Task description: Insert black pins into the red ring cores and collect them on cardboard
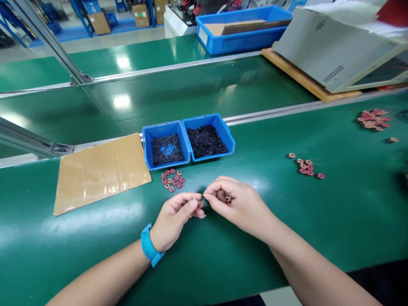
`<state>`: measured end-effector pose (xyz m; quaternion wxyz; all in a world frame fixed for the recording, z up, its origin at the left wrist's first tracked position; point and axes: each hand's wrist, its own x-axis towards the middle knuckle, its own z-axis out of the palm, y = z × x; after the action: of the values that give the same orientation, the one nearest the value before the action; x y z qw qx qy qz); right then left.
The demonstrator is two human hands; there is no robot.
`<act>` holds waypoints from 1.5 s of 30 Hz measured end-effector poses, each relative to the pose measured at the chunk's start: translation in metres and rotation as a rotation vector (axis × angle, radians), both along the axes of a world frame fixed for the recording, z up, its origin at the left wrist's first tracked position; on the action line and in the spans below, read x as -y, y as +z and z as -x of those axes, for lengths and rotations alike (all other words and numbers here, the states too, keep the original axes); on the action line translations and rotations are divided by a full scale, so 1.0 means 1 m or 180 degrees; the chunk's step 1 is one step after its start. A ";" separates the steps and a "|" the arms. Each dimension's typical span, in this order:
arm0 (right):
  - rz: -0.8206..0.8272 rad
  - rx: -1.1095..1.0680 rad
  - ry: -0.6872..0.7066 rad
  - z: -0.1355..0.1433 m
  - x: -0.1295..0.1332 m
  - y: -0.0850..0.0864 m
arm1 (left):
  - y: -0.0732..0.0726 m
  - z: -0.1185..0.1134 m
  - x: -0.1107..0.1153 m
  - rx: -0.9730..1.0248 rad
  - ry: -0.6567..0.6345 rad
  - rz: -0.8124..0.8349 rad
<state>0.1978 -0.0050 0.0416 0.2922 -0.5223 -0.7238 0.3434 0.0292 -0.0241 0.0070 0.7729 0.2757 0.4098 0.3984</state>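
My left hand [174,219], with a blue band at the wrist, is closed in a pinch on a small copper-coloured part [199,203], mostly hidden by the fingers. Its fingertips almost meet those of my right hand [237,204]. The right thumb and forefinger pinch something too small to make out, while small toothed rings [228,199] sit in the curled fingers of that hand. Just beyond the left hand lies a group of red and copper toothed rings [172,180]. Behind them stand two blue bins, one with short dark pins [165,148] and one with black pins [206,142].
A flat cardboard sheet [102,174] lies left of the bins. More rings [306,167] are scattered at the right, with a larger pile [373,119] farther off. Behind a metal rail are a large blue crate [245,42] and a grey machine housing [321,51] on a wooden board.
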 end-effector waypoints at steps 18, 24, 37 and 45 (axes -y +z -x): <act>-0.1077 -0.0062 0.0269 0.009 0.008 -0.010 | 0.003 -0.001 -0.002 0.0443 0.0150 0.0078; -0.0800 -0.0370 0.0246 0.001 0.003 -0.005 | 0.001 0.000 -0.002 0.0449 0.0324 0.0177; -0.0239 -0.1309 -0.1641 -0.029 -0.023 0.001 | 0.005 0.004 0.008 -0.0713 -0.0485 -0.0538; -0.0249 -0.1572 -0.1581 -0.029 -0.021 0.006 | -0.013 0.044 0.018 -0.3453 -0.0449 -0.2539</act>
<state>0.2263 0.0164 0.0477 0.5529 -0.5719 -0.4948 0.3498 -0.0146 -0.0420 -0.0059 0.3211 0.7268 0.5423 0.2730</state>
